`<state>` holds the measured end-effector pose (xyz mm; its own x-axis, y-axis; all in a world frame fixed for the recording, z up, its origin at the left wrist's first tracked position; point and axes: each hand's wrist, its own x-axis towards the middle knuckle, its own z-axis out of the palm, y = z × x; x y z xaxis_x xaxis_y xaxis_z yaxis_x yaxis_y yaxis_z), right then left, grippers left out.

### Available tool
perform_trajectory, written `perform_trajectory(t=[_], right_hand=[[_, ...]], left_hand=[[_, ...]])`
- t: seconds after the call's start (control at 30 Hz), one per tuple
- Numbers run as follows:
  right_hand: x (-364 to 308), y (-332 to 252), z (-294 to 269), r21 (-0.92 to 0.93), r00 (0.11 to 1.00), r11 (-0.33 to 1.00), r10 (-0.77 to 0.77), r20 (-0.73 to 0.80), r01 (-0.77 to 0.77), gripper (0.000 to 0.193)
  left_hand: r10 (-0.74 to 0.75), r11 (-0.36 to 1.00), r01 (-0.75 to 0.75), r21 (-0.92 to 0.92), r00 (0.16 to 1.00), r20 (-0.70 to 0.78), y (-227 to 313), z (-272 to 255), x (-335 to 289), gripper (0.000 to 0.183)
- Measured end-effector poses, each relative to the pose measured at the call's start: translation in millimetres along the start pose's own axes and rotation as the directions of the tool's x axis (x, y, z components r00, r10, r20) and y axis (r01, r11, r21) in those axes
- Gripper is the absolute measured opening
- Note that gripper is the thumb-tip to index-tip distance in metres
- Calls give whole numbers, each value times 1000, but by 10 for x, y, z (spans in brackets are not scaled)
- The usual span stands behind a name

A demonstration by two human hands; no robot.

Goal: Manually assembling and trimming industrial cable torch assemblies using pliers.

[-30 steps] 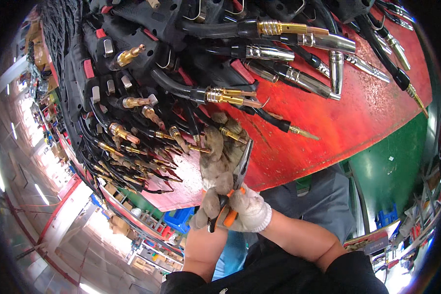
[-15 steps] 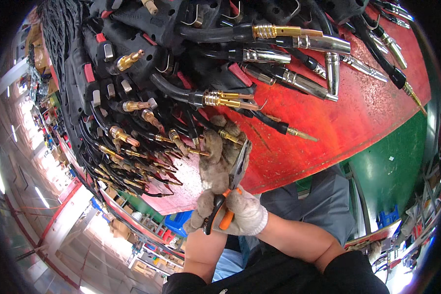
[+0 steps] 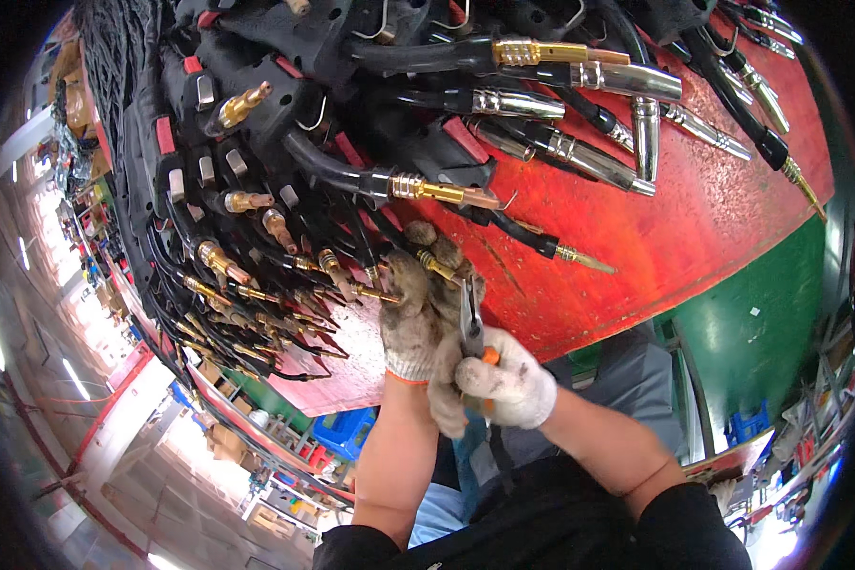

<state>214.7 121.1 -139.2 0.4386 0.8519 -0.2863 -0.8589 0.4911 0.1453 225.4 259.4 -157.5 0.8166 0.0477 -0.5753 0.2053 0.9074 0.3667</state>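
Note:
In a soiled work glove, my left hand [image 3: 411, 309] is closed around the front end of a welding torch [image 3: 435, 265], whose brass tip end pokes out past the fingers. My right hand [image 3: 503, 382], gloved too, grips long-nose pliers [image 3: 470, 328] with orange handles. The pliers point away from me, their jaws at the torch's tip beside my left fingers. Whether the jaws touch the tip or a wire there, I cannot tell. Just above, another torch with a bent black neck [image 3: 342, 169] ends in brass and copper.
A red tabletop [image 3: 579, 275] bears a dense heap of black torches and cables [image 3: 123, 95]. Several silver nozzles [image 3: 598, 161] stick out over its right part. To the left hang many brass-tipped torches [image 3: 228, 313]. Below are a blue crate [image 3: 345, 432] and green floor [image 3: 746, 328].
The pliers have turned more upright, and my right hand has shifted right and up, away from my left wrist. My left hand stays on the torch. A brass-ended torch piece above has shifted slightly.

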Motion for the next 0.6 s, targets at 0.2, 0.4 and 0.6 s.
perform_trajectory(t=[0.2, 0.4, 0.6], right_hand=[[-117, -716, 15, -589, 972, 772, 193, -137, -237, 30], [-165, -1314, 700, -723, 824, 396, 258, -505, -567, 27], [233, -1591, 1477, -558, 687, -629, 51, -725, -542, 36]], left_hand=[[46, 999, -47, -18, 996, -78, -71, 256, 111, 42], [62, 991, -70, -111, 995, -73, -132, 308, 158, 39], [72, 967, -69, -247, 997, 4, -245, 90, 213, 25]])
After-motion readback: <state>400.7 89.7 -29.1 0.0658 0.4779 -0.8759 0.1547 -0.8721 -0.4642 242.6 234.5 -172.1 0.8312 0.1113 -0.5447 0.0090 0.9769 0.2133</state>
